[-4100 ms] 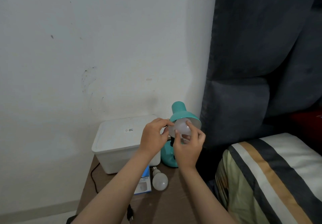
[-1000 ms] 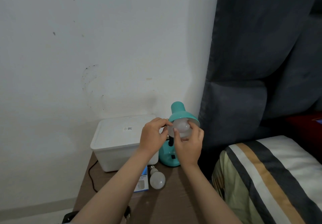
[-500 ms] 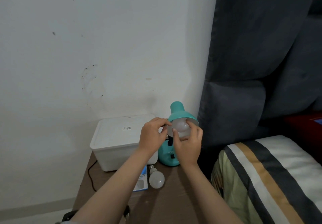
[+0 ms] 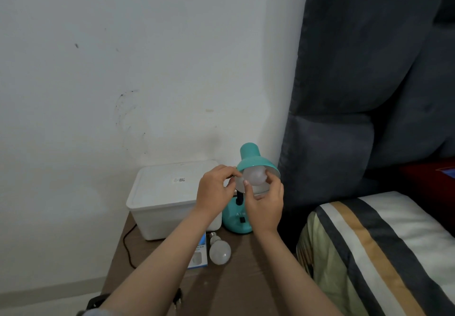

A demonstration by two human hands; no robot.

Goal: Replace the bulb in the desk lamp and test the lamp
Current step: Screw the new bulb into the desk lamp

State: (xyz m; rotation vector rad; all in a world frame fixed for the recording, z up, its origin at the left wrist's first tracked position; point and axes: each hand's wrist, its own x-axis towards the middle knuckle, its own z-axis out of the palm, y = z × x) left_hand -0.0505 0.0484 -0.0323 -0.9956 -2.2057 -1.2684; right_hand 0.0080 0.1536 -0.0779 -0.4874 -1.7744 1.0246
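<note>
A teal desk lamp (image 4: pixel 250 154) stands on a brown bedside table (image 4: pixel 236 281), its shade tilted toward me. A white bulb (image 4: pixel 256 176) sits inside the shade. My right hand (image 4: pixel 264 205) pinches this bulb with thumb and fingers from below. My left hand (image 4: pixel 215 190) grips the left rim of the shade. A second white bulb (image 4: pixel 219 253) lies loose on the table in front of the lamp base (image 4: pixel 236 219), beside a blue bulb box (image 4: pixel 198 258) partly hidden by my left forearm.
A white lidded plastic box (image 4: pixel 170 192) stands left of the lamp against the wall. A black cord (image 4: pixel 128 246) runs down the table's left side, and a black plug (image 4: pixel 177 299) lies near the front edge. A dark headboard and striped bedding (image 4: pixel 381 249) are at the right.
My right hand's fingers have shifted slightly around the bulb in the shade. My left hand stays on the shade rim. The view has drifted a little.
</note>
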